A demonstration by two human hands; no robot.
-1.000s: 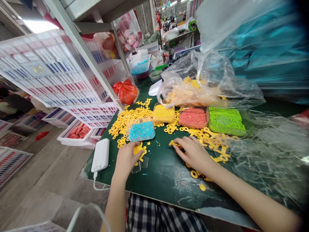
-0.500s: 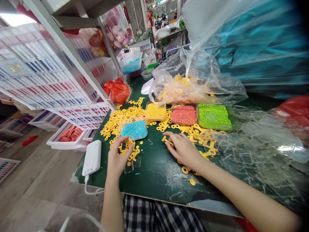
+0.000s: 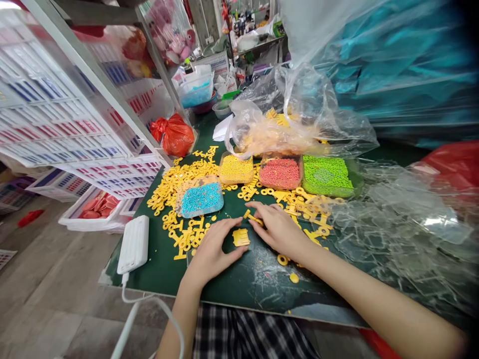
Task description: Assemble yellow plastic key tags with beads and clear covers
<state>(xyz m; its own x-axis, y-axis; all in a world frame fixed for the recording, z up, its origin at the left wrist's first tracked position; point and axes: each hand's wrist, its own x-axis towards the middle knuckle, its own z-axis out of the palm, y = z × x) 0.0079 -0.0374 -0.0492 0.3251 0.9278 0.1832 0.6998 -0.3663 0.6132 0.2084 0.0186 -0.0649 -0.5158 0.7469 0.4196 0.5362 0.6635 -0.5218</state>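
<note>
Yellow toothed piece (image 3: 240, 238) lies beyond the plaid cloth (image 3: 249, 331), which the bottom edge cuts off, and sits in the gap between the thumb and fingertips of the left hand (image 3: 214, 250). That hand is curved in a wide C; whether it grips the piece or only frames it, I cannot tell, as the contact is hard to make out. Just beside it, the right hand (image 3: 283, 230) has thumb and forefinger pinched around a small yellow link (image 3: 253, 218), partly covered by them, its free end pointing toward the left hand's fingertips. On the bench (image 3: 228, 286) near the right wrist lie a yellow ring and a yellow disc (image 3: 294, 277). Loose yellow parts (image 3: 183, 239) spread past the left hand, some hidden under the trays (image 3: 357, 183) of blue, yellow, red and green beads. Clear scraps (image 3: 404, 224) heap at the right, too tangled to separate. Farther back, a crumpled clear bag (image 3: 299, 134) veils more yellow pieces, and a teal stack (image 3: 404, 75) is blurred behind plastic and cut off at the right.
</note>
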